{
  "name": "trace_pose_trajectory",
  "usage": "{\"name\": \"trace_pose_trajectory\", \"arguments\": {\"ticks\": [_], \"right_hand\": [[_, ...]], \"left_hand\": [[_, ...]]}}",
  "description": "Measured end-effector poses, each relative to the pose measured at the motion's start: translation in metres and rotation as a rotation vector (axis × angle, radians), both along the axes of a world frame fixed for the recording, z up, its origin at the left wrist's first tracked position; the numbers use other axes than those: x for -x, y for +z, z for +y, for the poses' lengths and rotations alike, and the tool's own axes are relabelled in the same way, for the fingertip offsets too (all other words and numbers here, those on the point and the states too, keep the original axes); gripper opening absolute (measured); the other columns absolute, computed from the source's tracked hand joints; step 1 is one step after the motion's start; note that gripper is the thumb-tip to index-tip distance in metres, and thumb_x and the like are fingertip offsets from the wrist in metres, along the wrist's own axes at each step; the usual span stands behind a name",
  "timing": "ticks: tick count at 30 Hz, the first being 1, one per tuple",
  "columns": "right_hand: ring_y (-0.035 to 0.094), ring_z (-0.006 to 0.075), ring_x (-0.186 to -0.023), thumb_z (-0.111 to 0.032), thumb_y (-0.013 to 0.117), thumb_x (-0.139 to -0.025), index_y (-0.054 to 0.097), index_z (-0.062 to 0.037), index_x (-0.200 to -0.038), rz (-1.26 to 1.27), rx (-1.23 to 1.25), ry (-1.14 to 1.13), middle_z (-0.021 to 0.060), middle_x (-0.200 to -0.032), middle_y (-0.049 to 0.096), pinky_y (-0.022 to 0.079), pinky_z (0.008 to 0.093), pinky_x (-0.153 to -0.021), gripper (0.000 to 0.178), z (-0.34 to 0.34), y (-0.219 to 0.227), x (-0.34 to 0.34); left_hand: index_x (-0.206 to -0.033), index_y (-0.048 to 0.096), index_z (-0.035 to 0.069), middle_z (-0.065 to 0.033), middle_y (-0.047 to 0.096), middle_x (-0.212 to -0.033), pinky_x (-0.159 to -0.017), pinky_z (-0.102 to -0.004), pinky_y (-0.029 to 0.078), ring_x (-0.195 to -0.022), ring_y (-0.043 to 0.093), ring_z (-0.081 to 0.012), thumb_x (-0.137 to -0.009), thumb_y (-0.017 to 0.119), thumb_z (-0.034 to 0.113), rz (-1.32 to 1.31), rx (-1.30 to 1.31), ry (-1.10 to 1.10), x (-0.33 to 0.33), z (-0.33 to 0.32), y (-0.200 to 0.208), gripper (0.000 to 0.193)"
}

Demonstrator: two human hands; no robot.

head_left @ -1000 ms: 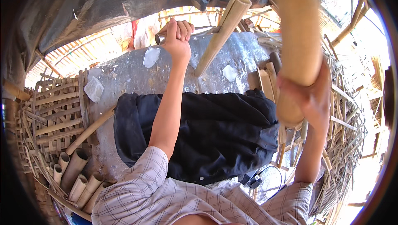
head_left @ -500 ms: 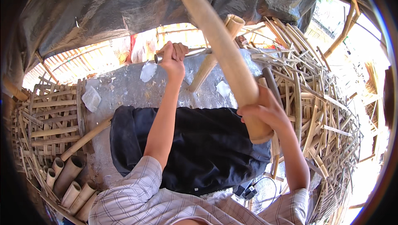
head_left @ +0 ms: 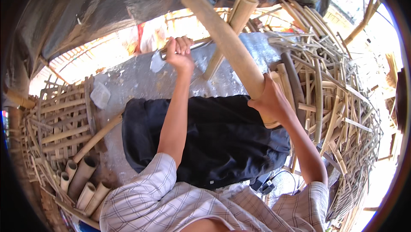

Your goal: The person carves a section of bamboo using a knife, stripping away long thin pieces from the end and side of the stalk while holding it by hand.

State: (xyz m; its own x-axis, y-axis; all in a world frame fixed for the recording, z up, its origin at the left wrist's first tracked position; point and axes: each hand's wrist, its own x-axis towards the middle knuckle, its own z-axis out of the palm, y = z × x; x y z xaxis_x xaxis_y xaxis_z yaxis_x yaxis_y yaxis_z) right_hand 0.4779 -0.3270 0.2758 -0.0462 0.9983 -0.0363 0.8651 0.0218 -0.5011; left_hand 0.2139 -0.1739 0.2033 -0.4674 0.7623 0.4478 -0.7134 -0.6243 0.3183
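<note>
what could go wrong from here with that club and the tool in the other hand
The club in the right hand might stray and hit the left hand, which grips the metal tool nearby. The bamboo tube stands tilted with no hand on it, so it could tip over.

Bamboo lying either side of a cloth (head_left: 231, 142)

Beyond it, a bamboo tube (head_left: 239, 18) is slanting up from the floor (head_left: 139, 80); a club (head_left: 233, 46) in the right hand (head_left: 274, 100) is crossing before it. The left hand (head_left: 180, 54) is holding a knife (head_left: 201, 45) to its left. Far left, a lattice (head_left: 64, 136) is lying beyond cut tubes (head_left: 83, 176); right, bamboo strips (head_left: 342, 103) are lying heaped.
</note>
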Motion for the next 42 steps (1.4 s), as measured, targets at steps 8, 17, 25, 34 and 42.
{"name": "trace_pose_trajectory", "arguments": {"ticks": [8, 17, 25, 34, 42], "right_hand": [[0.072, 0.0215, -0.076, -0.015, 0.087, -0.063, 0.064, 0.0074, -0.113, 0.685, 0.115, 0.039, 0.0131, -0.089, 0.071, 0.057, 0.0345, -0.069, 0.059, -0.054, 0.147, 0.004], [0.069, 0.0337, -0.106, -0.016, 0.082, -0.072, 0.051, 0.0089, -0.129, 0.239, -0.553, 0.056, 0.0255, -0.114, 0.067, 0.056, 0.0421, -0.091, 0.070, -0.018, 0.053, 0.039], [0.074, 0.0264, -0.078, -0.013, 0.087, -0.066, 0.058, 0.0073, -0.121, 0.504, 0.288, -0.017, 0.0173, -0.093, 0.072, 0.060, 0.0373, -0.071, 0.065, -0.013, 0.056, -0.004], [0.072, 0.0226, -0.079, -0.016, 0.082, -0.076, 0.065, 0.0045, -0.111, 0.576, -0.725, -0.028, 0.0131, -0.092, 0.074, 0.058, 0.0355, -0.074, 0.044, -0.024, 0.124, 0.020], [0.071, 0.0380, -0.104, -0.026, 0.090, -0.061, 0.058, 0.0097, -0.125, -0.052, -0.008, 0.121, 0.0271, -0.105, 0.071, 0.055, 0.0420, -0.090, 0.080, 0.031, -0.026, 0.008]], "left_hand": [[-0.062, 0.029, 0.015, -0.0016, 0.030, -0.052, -0.063, -0.0380, 0.037, -0.051, 0.031, -0.0169, -0.104, 0.047, 0.017, 0.136, -0.109, -0.028, 0.011, 0.000, 0.004, 0.045], [-0.061, 0.028, 0.018, 0.0008, 0.028, -0.051, -0.065, -0.0361, 0.035, -0.052, 0.029, -0.0157, -0.101, 0.050, 0.024, 0.119, -0.038, -0.006, 0.026, -0.002, 0.002, 0.047], [-0.063, 0.029, 0.015, -0.0009, 0.030, -0.053, -0.062, -0.0368, 0.036, -0.051, 0.030, -0.0165, -0.103, 0.052, 0.023, 0.111, -0.005, -0.031, -0.003, -0.005, -0.009, 0.047], [-0.061, 0.028, 0.017, 0.0007, 0.029, -0.052, -0.064, -0.0382, 0.036, -0.052, 0.030, -0.0161, -0.103, 0.047, 0.022, 0.074, 0.024, 0.092, 0.026, -0.006, -0.014, 0.047], [-0.060, 0.027, 0.019, 0.0020, 0.030, -0.052, -0.062, -0.0346, 0.034, -0.049, 0.028, -0.0135, -0.100, 0.051, 0.026, -0.038, -0.027, 0.045, 0.026, 0.009, -0.060, 0.047]]}}
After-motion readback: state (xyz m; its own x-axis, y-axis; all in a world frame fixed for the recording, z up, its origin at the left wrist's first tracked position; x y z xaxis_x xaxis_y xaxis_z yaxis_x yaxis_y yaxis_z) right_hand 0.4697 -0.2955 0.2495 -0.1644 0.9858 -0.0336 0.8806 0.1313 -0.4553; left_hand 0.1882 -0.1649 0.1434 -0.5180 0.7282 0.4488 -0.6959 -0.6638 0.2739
